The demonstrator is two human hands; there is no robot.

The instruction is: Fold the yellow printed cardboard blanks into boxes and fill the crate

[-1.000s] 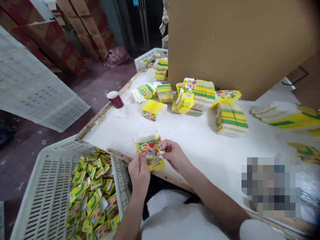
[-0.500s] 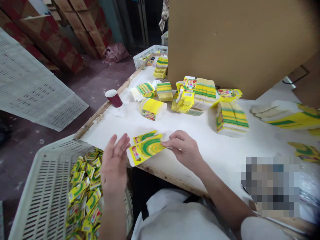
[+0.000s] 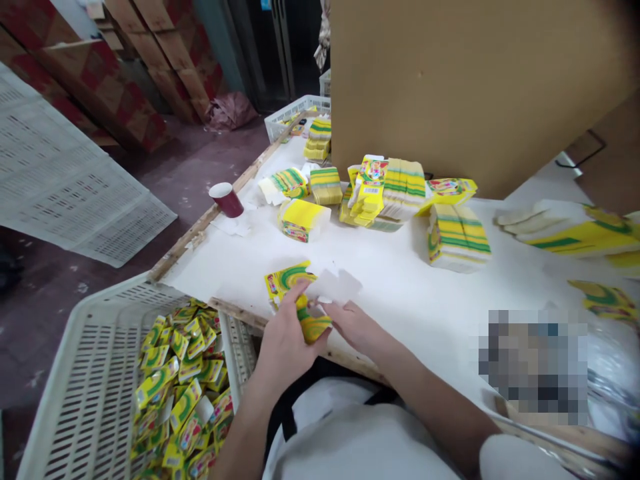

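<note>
A small yellow and green printed carton (image 3: 315, 327) is held near the table's front edge. My left hand (image 3: 287, 337) is closed around its sides, with the thumb below and fingers above. My right hand (image 3: 356, 325) is closed at the carton's right end, fingertips pinching a white flap there. Just behind my left hand, another yellow and green carton piece (image 3: 280, 280) lies on the white table (image 3: 395, 287). My left fingers hide part of both cartons.
A white plastic crate (image 3: 95, 360) full of small yellow cartons (image 3: 185, 400) stands at lower left. Stacks of flat cartons (image 3: 457, 233) sit across the table. A maroon cup (image 3: 227, 200) is at the left edge. A large brown cardboard sheet (image 3: 450, 93) rises behind.
My left hand has moved right, from open beside the carton to closed around it. The flat carton is now bent open and lower, with my right fingers at its end flap.
</note>
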